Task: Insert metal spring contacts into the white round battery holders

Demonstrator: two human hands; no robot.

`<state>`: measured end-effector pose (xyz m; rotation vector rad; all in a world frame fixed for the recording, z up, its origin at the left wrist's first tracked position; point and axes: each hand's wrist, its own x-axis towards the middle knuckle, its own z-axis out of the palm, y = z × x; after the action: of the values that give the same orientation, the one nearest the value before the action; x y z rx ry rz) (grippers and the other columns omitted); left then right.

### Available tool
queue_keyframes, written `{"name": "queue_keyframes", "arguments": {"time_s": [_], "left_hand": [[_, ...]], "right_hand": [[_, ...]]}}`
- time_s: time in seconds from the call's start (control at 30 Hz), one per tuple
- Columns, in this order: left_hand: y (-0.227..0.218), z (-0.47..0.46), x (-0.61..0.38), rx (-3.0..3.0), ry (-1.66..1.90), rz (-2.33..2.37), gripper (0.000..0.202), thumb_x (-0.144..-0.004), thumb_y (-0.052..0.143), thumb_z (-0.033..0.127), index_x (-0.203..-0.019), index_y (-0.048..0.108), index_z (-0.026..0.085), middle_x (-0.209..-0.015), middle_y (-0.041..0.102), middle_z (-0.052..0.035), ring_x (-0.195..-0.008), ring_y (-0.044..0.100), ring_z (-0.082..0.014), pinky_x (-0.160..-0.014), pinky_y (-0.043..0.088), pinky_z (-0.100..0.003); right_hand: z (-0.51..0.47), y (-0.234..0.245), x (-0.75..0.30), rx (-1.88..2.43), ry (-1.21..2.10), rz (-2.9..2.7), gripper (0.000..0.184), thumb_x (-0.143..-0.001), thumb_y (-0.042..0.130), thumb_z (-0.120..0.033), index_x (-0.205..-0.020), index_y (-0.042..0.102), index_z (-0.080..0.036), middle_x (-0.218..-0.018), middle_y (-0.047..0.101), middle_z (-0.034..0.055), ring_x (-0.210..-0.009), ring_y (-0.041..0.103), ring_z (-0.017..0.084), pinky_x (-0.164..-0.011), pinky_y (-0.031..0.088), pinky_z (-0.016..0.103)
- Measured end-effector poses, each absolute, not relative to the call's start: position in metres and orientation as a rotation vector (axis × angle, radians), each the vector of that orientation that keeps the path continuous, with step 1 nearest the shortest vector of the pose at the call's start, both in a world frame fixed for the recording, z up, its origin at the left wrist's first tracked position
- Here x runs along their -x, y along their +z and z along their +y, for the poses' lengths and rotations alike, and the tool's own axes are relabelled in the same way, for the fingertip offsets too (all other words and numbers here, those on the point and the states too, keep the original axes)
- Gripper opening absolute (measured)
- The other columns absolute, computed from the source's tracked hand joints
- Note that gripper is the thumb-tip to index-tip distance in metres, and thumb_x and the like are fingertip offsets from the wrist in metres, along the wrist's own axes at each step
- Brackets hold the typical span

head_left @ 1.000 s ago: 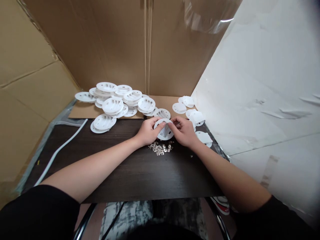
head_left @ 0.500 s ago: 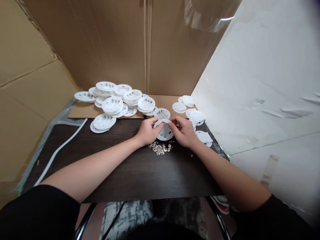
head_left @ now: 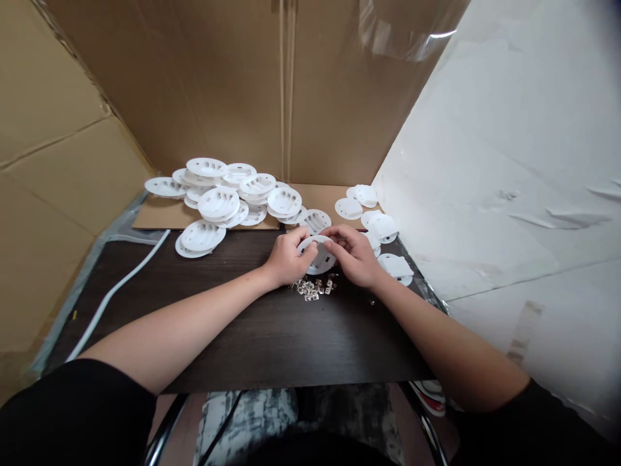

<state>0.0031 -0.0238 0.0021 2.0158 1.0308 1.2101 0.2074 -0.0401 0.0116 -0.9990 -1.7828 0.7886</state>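
Gripping a white disc (head_left: 322,260), both hands (head_left: 288,259) (head_left: 358,257) partly hide its rim.

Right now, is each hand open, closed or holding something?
Left hand: closed, holding the white disc by its left side.
Right hand: closed, holding that white disc's right side.

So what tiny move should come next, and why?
Maybe the left grip should press its thumb on the round white plastic disc, while the right grip steadies the rim. The left thumb lies over the disc's face, and the right thumb rests at its edge.
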Motion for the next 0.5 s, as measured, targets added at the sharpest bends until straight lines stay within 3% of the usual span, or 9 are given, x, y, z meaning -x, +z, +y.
{"name": "queue_keyframes", "arguments": {"time_s": [0.2,0.5], "left_hand": [[0.0017,-0.0239,-0.0038,-2.026,1.205,1.022,0.029,-0.093,0.062,0.035,-0.074,0.046,0.021,-0.064,0.047,0.0038,-0.062,0.04,-0.0126,-0.06,0.033,-0.029],[0.0001,-0.0236,-0.0033,-2.041,1.206,1.013,0.029,-0.094,0.062,0.036,-0.074,0.047,0.021,-0.064,0.048,0.0038,-0.061,0.041,-0.0126,-0.06,0.032,-0.029]], "right_hand": [[-0.0399,0.0113,-0.2068,0.938,0.711,-1.828,0.018,-0.105,0.065,-0.04,-0.108,0.074,-0.024,-0.104,0.069,0.0069,-0.093,0.064,0.022,-0.08,0.052,0.038],[-0.0396,0.0128,-0.2079,0.928,0.665,-1.896,0.022,-0.109,0.061,-0.043,-0.109,0.073,-0.024,-0.101,0.069,0.0057,-0.091,0.063,0.022,-0.082,0.05,0.039]]}}
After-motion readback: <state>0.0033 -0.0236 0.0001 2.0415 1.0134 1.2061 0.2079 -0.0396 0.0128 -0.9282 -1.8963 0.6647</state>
